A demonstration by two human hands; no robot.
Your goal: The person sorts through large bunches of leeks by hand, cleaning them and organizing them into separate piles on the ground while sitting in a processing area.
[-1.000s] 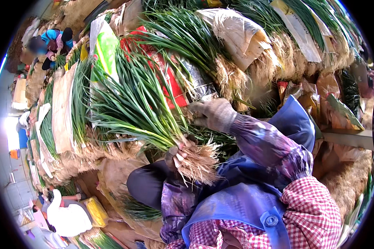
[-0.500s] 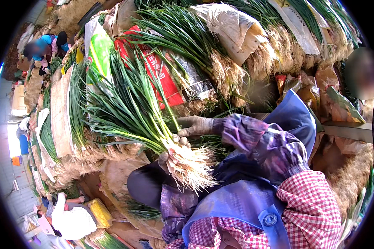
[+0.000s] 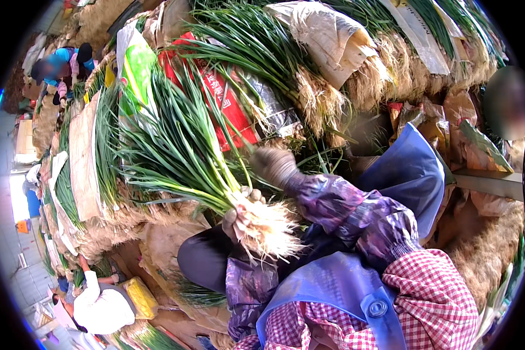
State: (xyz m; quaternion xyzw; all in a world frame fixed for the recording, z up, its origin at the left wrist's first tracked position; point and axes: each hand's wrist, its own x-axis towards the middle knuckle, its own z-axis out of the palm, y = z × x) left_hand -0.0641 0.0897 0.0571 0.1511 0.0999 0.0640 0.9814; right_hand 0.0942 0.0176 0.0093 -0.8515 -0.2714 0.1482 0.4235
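Note:
A bunch of green onions (image 3: 207, 154) slants across the middle, its long green leaves toward the upper left and its pale roots toward the lower right. My gloved left hand (image 3: 231, 224) is closed around the white stems just above the roots; the bunch hides most of the palm. My gloved right hand (image 3: 274, 166) is just right of the bunch's stems, smeared by motion, and its fingers cannot be made out. Beyond the bunch, a red printed bag (image 3: 230, 114) lies on the pile beside another heap of green onions (image 3: 251, 49).
Stacked onion bundles with dry roots (image 3: 414, 67) line the far side, some wrapped in beige sacking (image 3: 326, 35). More bundles (image 3: 102, 151) stand at the left. A person in white (image 3: 102, 309) is at lower left; another person (image 3: 64, 67) is at upper left. A metal bar (image 3: 487, 184) is at right.
My right hand has come away from the stems, moving slightly up and right. My left hand keeps its hold on the bunch, which has barely shifted. The person in white has stretched out an arm.

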